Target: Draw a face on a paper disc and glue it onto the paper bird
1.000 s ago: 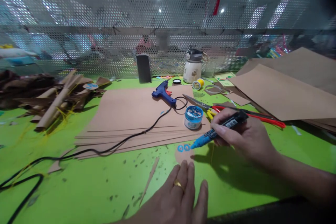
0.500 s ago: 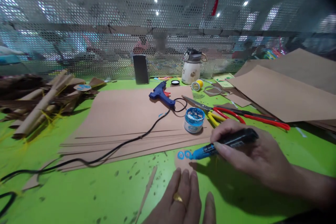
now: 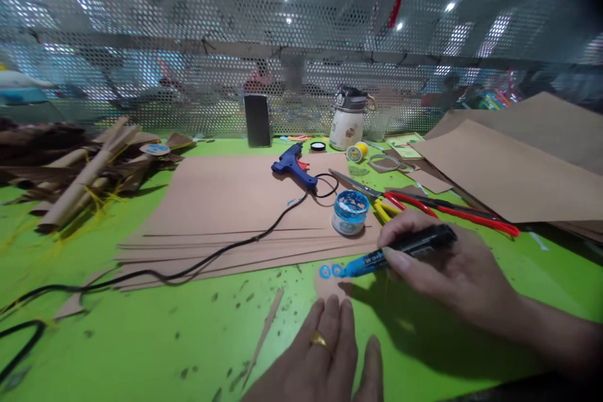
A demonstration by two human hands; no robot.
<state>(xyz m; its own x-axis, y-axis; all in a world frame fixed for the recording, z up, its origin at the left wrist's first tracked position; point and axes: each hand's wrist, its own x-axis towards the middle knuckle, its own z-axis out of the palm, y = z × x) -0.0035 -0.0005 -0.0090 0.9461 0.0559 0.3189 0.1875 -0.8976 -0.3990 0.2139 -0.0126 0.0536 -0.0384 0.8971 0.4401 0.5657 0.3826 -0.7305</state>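
Note:
My right hand (image 3: 464,282) grips a black marker (image 3: 409,247) with a blue front end, its tip touching or just above a small round piece of brown paper (image 3: 330,287). Two small blue rings are drawn side by side near the far edge of that piece. With fingers stretched out flat, my left hand (image 3: 320,352) presses the near edge of the paper against the green table. A gold ring sits on one finger. Just beyond the paper stands an uncapped jar of blue paint (image 3: 349,223), on the edge of a stack of brown paper sheets (image 3: 211,195).
A blue glue gun (image 3: 294,166) lies on the stack, its black cord (image 3: 221,259) running left. Scissors (image 3: 360,185) and red-handled pliers (image 3: 475,217) lie to the right. Rolled paper (image 3: 80,185) is heaped left. A phone (image 3: 257,120) and a bottle (image 3: 347,122) stand behind.
The view has shifted slightly, so things sit a little differently in the frame. My right hand and the marker stay by the second ring; my left hand still presses the paper.

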